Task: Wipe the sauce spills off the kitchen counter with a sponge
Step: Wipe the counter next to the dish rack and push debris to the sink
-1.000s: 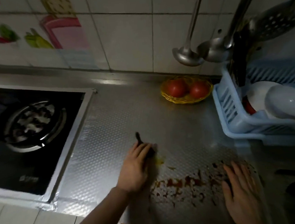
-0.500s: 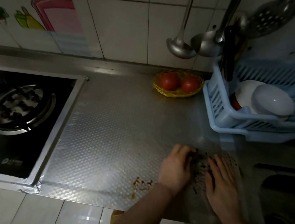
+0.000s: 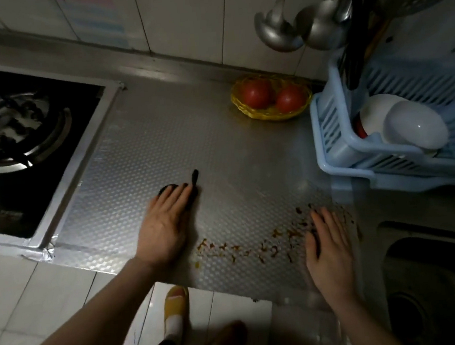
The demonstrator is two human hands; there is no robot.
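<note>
A dark sponge (image 3: pixel 191 185) with a short tail-like end lies on the dimpled metal counter (image 3: pixel 150 151), mostly covered by my left hand (image 3: pixel 163 224), whose straight fingers press down on it. Red-brown sauce spills (image 3: pixel 255 248) are scattered along the counter's front part, between my two hands. My right hand (image 3: pixel 328 248) lies flat on the counter at the right end of the spills, fingers spread and holding nothing.
A gas hob (image 3: pixel 17 141) sits at the left. A yellow basket (image 3: pixel 272 113) with two tomatoes stands at the back. A blue dish rack (image 3: pixel 339 146) with white bowls is at the right, ladles (image 3: pixel 277 30) hang above it, and a sink (image 3: pixel 435 291) lies at lower right.
My left hand has slid the sponge leftward and away from the right hand, back to the counter's middle. Fewer sauce marks show than a second ago. The right hand has stayed put.
</note>
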